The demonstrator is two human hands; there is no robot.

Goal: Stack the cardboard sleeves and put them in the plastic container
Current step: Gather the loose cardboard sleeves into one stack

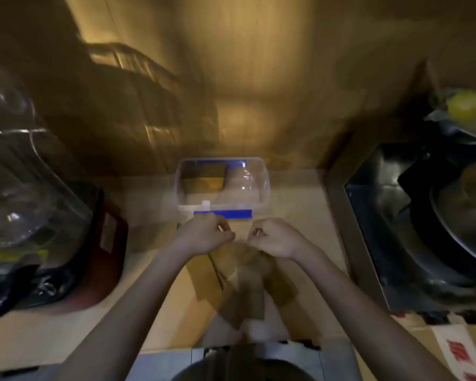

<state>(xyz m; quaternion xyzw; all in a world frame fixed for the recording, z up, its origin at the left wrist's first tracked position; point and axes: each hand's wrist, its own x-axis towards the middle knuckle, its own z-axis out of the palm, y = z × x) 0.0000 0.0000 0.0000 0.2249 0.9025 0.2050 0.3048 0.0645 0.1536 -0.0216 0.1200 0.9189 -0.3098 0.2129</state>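
A clear plastic container (261, 185) with blue clips stands at the back of the counter, with brown cardboard sleeves (204, 178) in its left half. Just in front of it, my left hand (204, 233) and my right hand (275, 237) are held close together, both with fingers curled. Below them several flat brown cardboard sleeves (242, 281) fan out, blurred by motion. Both hands seem to pinch the top edge of these sleeves, though the blur hides the exact grip.
A blender with a clear jar (25, 193) and a dark red base (105, 243) stands at the left. A dark stove with a pan (437, 229) fills the right. A wire rack (138, 86) hangs on the wooden wall behind. A printed cardboard box (456, 350) sits at lower right.
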